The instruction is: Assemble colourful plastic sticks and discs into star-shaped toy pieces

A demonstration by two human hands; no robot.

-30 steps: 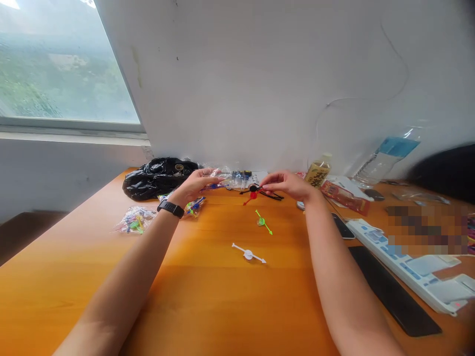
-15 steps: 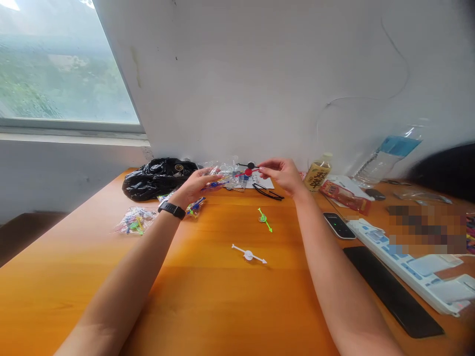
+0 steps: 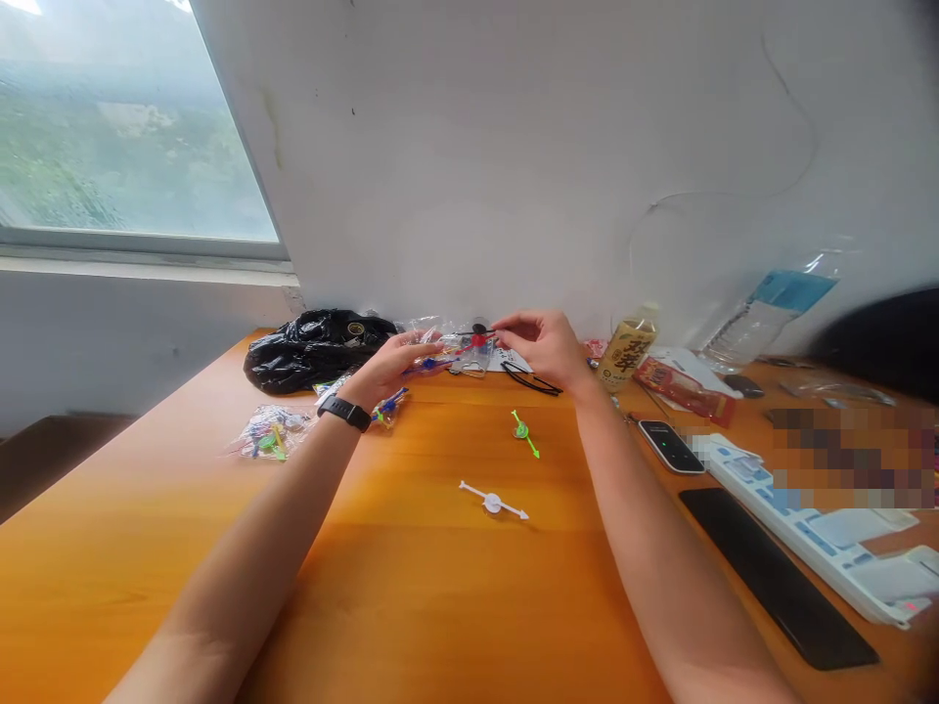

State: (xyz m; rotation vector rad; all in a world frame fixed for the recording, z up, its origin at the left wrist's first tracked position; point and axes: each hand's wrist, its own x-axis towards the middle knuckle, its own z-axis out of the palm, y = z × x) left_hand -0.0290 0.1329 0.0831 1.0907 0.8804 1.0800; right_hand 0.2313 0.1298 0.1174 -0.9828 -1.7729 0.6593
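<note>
My right hand (image 3: 541, 344) is raised at the far side of the orange table (image 3: 411, 587), its fingers pinched on a small red and black spinner arrow (image 3: 478, 337). My left hand (image 3: 392, 365), with a black watch at the wrist, grips a clear plastic bag (image 3: 444, 354) holding coloured arrows. The arrow hangs right at the bag's mouth. A green spinner arrow (image 3: 523, 433) and a white one (image 3: 492, 502) lie loose on the table nearer me. A black loop (image 3: 529, 380) lies just under my right hand.
A black plastic bag (image 3: 312, 348) sits at the back left, two small clear packets (image 3: 268, 433) of coloured arrows in front of it. At right are a drink bottle (image 3: 626, 351), a red wrapper (image 3: 682, 388), a phone (image 3: 670, 446), a white keyboard (image 3: 822, 536) and a black pad (image 3: 778, 577).
My right hand has lifted the red and black arrow off the table and carried it left, up to the mouth of the bag in my left hand. The black loop stayed behind.
</note>
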